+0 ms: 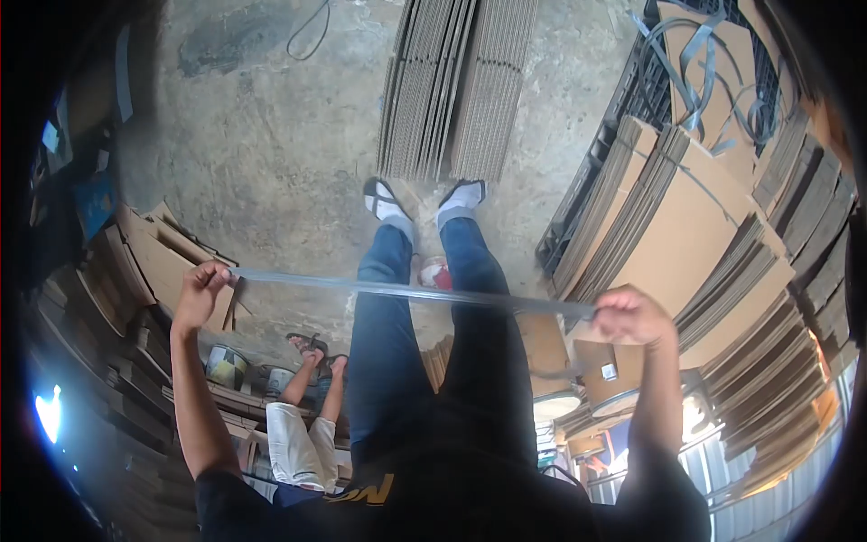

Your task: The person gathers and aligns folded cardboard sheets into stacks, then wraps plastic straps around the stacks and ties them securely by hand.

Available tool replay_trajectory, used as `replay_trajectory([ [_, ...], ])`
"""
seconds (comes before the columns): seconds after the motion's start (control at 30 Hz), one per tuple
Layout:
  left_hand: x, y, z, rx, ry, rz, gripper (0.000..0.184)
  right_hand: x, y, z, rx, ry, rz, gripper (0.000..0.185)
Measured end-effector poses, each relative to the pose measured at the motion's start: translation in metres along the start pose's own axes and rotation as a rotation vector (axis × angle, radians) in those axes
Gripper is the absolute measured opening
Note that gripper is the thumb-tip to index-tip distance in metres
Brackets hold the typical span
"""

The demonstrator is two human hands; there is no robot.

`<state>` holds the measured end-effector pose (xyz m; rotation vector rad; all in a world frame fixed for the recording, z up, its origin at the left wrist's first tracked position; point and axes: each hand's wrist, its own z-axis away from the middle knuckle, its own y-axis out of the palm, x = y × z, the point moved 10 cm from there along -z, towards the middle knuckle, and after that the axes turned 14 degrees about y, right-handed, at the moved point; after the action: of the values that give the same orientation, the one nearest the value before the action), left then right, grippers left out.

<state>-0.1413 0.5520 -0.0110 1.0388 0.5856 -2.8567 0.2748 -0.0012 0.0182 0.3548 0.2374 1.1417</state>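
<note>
Floor [262, 135]: cardboard [424, 99] in two flat bundles, just beyond the feet [465, 196]. Strap [406, 291]: stretched nearly straight between the hands, above the legs [384, 361]. Sound handling calls for an even pull, the band kept flat and untwisted, and a firm grip at both points. Arms [203, 397]: both extended forward, spread wide. Right hand [632, 314]: curled around the strap, though blur leaves its exact grip uncertain. Left hand [206, 275]: pinching the opposite part, thumb uppermost.
</note>
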Motion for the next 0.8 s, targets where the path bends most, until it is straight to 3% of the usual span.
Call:
replay_trajectory([
  [0.17, 0.107, 0.023, -0.056, 0.095, -0.087, -0.290, 0.019, -0.065, -0.109, -0.105, -0.418, 0.083, -0.026, 0.012],
  [0.23, 0.142, 0.051, -0.091, 0.195, -0.078, -0.376, 0.020, -0.073, -0.144, -0.165, -0.660, -0.115, 0.149, 0.016],
  [0.3, 0.175, 0.072, -0.129, 0.280, -0.045, -0.485, 0.022, -0.100, -0.177, -0.226, -0.704, -0.026, 0.242, 0.014],
  [0.37, 0.206, 0.085, -0.170, 0.311, -0.019, -0.602, 0.024, -0.102, -0.203, -0.263, -0.744, -0.105, 0.149, 0.019],
  [0.43, 0.213, 0.083, -0.214, 0.078, 0.291, -0.870, 0.042, -0.057, -0.205, -0.267, -0.944, 0.065, 0.508, 0.031],
  [0.47, 0.181, 0.100, -0.239, 0.099, 0.262, -0.815, 0.053, -0.037, -0.214, -0.276, -1.125, -0.026, 0.720, 0.044],
  [0.5, 0.138, 0.114, -0.255, -0.036, 0.219, -0.704, 0.055, -0.021, -0.216, -0.281, -1.304, -0.125, 0.928, 0.058],
  [0.57, 0.069, 0.166, -0.278, -0.202, 0.178, 0.026, 0.063, 0.033, -0.190, -0.281, -1.073, -0.406, 0.144, 0.062],
  [0.63, 0.024, 0.212, -0.298, -0.297, 0.216, 0.355, 0.066, 0.092, -0.138, -0.273, -0.914, -0.617, -0.201, 0.058],
  [0.7, 0.033, 0.271, -0.345, 0.004, 0.115, 0.603, 0.070, 0.156, -0.085, -0.286, -0.698, -0.830, -0.310, 0.065],
  [0.77, -0.061, 0.321, -0.334, -0.117, 0.325, 0.865, 0.037, 0.204, -0.025, -0.291, -0.024, -0.873, -0.956, 0.056],
  [0.8, -0.092, 0.328, -0.321, -0.134, 0.334, 1.026, 0.049, 0.208, -0.025, -0.274, -0.068, -0.912, -0.927, 0.056],
])
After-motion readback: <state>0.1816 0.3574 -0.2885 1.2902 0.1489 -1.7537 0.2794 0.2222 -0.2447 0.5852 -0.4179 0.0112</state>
